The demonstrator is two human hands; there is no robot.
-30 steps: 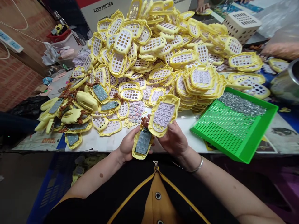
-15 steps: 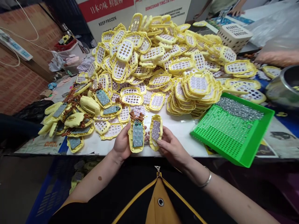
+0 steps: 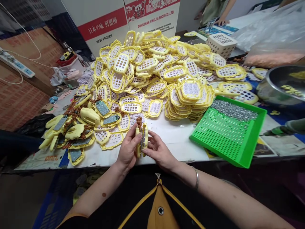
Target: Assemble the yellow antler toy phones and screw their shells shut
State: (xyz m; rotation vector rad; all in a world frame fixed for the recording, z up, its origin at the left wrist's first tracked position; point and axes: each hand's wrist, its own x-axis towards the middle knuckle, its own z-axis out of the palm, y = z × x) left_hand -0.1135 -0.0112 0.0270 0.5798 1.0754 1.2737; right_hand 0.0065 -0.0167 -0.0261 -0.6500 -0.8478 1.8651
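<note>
At the near edge of the table [image 3: 176,140], the left hand [image 3: 126,150] and right hand [image 3: 159,152] both close their fingers around two yellow shells [image 3: 142,139] pressed face to face, beside the green tray [image 3: 228,130].

We're looking at a small assembly workshop: yellow toy shells [image 3: 152,68] piling high across the surface [image 3: 176,136], a green tray [image 3: 238,159] sitting beside, cartons [image 3: 119,22] standing behind.
</note>
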